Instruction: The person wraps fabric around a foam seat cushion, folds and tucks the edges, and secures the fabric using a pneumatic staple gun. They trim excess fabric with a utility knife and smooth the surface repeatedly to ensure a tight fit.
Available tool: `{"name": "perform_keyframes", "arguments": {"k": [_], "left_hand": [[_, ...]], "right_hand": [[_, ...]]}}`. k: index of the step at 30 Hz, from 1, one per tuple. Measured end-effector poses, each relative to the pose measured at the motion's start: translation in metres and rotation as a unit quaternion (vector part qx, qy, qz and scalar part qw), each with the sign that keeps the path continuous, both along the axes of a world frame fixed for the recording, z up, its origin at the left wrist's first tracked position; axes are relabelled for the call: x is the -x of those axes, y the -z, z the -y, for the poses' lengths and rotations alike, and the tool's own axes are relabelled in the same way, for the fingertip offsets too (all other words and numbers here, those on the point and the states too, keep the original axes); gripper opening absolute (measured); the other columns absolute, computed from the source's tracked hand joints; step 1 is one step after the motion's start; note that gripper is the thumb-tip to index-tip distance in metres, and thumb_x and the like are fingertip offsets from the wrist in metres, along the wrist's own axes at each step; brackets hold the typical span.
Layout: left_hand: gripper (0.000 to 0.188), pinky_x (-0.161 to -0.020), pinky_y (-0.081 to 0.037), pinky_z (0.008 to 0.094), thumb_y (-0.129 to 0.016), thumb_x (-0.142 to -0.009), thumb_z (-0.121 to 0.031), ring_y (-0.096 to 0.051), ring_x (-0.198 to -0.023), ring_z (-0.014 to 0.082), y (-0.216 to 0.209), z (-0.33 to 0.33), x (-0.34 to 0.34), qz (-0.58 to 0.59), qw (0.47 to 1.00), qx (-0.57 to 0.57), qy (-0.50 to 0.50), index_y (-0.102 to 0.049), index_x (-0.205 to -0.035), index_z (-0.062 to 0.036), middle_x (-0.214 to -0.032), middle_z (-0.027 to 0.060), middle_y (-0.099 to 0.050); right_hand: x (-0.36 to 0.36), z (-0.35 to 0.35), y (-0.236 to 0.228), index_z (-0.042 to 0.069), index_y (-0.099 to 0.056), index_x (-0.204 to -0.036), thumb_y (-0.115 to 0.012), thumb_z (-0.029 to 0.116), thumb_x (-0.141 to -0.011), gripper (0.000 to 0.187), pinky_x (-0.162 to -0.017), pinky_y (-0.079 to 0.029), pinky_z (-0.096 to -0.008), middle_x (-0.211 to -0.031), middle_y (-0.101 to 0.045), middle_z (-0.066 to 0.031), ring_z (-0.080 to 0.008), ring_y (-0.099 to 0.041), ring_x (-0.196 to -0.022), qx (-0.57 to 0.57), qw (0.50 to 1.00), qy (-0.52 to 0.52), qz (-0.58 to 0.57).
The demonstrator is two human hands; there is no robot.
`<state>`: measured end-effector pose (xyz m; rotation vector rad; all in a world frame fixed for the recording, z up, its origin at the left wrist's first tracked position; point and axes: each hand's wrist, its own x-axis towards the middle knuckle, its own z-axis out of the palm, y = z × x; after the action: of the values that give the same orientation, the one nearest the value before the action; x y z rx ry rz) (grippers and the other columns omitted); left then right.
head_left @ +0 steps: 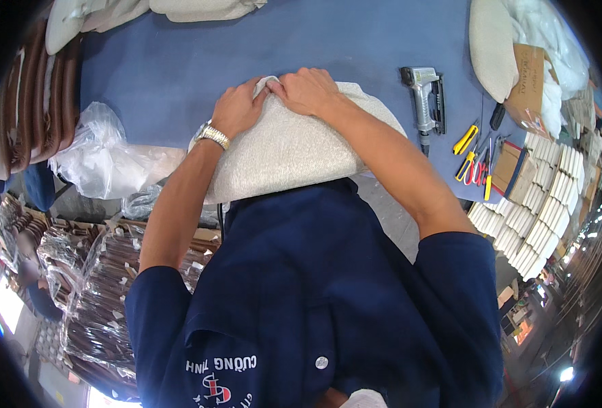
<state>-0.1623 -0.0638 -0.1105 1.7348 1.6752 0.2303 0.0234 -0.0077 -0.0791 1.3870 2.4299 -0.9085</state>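
Observation:
A beige fabric-covered seat cushion lies at the near edge of the blue table, against my body. My left hand, with a metal watch on its wrist, grips the fabric at the cushion's far edge. Beside it my right hand pinches the same raised fold of cloth, fingers curled over the edge. Both thumbs nearly meet at the fold. What lies under the fingers is hidden.
A silver staple gun lies right of the cushion, near yellow-handled pliers, red-handled tools and a screwdriver. A cardboard box stands far right. Clear plastic and brown padded pieces are at left. More beige covers lie at the back.

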Motion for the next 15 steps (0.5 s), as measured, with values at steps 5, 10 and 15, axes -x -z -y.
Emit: {"name": "perform_keyframes", "arguments": {"k": [5,10,15], "left_hand": [[0.037,-0.089,-0.056,0.0547,-0.055,-0.104,-0.033,-0.071,-0.099,0.0457,-0.011,-0.021,0.001,-0.06,0.993,0.089,0.044,-0.067,-0.133,-0.0132,-0.105,0.0247,-0.075],[0.035,-0.082,-0.056,0.0579,-0.057,-0.102,-0.028,-0.072,-0.088,0.0458,0.006,-0.027,0.002,-0.068,0.994,0.073,0.051,-0.062,-0.135,-0.0159,-0.092,0.0248,-0.075],[0.036,-0.074,-0.059,0.0552,-0.059,-0.1,-0.024,-0.073,-0.082,0.0446,0.01,-0.024,-0.002,-0.093,0.992,0.068,0.055,-0.061,-0.135,-0.0186,-0.087,0.0239,-0.074]], "right_hand": [[0.009,-0.021,0.007,0.004,-0.08,-0.092,-0.042,0.043,-0.109,0.057,-0.084,-0.057,-0.0529,-0.092,-0.076,-0.0257,-0.0427,-0.074,-0.094,0.042,0.997,-0.04,0.041],[0.011,-0.035,0.033,0.004,-0.078,-0.091,-0.044,0.042,-0.109,0.054,-0.082,-0.057,-0.0546,-0.09,-0.075,-0.0255,-0.0445,-0.073,-0.089,0.034,0.997,-0.062,0.028],[0.008,-0.033,0.047,0.003,-0.077,-0.091,-0.048,0.044,-0.107,0.053,-0.081,-0.057,-0.0557,-0.088,-0.075,-0.0252,-0.0459,-0.073,-0.086,0.025,0.999,-0.035,0.02]]}}
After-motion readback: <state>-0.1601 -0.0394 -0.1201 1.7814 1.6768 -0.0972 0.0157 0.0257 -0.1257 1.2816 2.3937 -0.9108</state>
